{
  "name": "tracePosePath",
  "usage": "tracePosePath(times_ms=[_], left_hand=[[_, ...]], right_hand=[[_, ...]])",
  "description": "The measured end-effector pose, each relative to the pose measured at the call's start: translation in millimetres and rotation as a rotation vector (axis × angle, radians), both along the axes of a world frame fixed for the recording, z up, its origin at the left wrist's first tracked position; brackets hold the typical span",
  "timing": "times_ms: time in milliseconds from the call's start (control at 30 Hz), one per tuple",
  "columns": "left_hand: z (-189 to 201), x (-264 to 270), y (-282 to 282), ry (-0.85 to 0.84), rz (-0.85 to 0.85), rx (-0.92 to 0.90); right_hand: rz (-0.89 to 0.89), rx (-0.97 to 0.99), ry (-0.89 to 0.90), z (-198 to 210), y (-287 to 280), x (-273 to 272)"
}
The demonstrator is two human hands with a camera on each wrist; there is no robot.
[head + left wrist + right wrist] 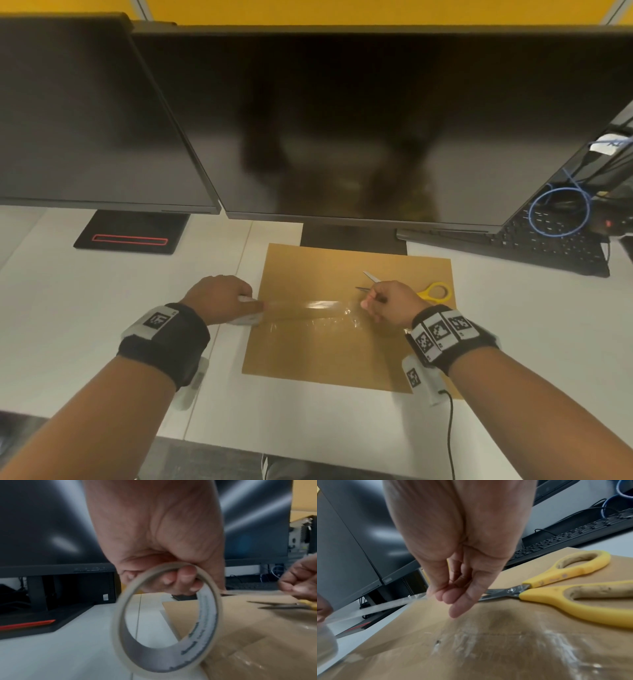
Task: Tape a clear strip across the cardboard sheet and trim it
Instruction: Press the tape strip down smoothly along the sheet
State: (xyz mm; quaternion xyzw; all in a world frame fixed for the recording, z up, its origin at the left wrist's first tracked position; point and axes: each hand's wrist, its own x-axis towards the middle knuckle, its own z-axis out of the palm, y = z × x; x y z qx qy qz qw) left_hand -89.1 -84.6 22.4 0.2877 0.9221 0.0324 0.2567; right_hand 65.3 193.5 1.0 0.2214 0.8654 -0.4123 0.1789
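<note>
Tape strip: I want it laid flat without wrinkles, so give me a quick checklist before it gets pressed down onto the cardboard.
1. Left hand grips the tape roll: ok.
2. Right hand pinches the strip's free end: ok.
3. Tape strip stretched between both hands: ok.
4. Strip over the cardboard sheet: ok.
5. Strip stuck down flat: not ok, it hangs above the sheet.
6. Scissors near the right hand for trimming: ok.
</note>
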Motion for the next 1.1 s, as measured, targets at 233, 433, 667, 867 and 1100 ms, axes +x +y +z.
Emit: tracePosePath(times_ms=[233,433,667,867,1100], left_hand=[[-4,14,9,0.107,0.090,-0.249],[-2,32,26,0.207,0.038,-0.430],[0,44,39,0.230,0.009,-0.488],[1,50,48,0.226,-0.010,-0.497],[-6,52,53,0.254,-0.042,-0.505]], right_hand=[[-0.014,0.079,-0.013,-6,-16,-5],[-0.031,0.086,-0.036,-14,-25,-6],[0.005,0.216,-0.059,-14,-27,-7],[0.062,0.263,-0.104,-11,-29,-10],[0.124,0.309,-0.200,-8,-32,-19]])
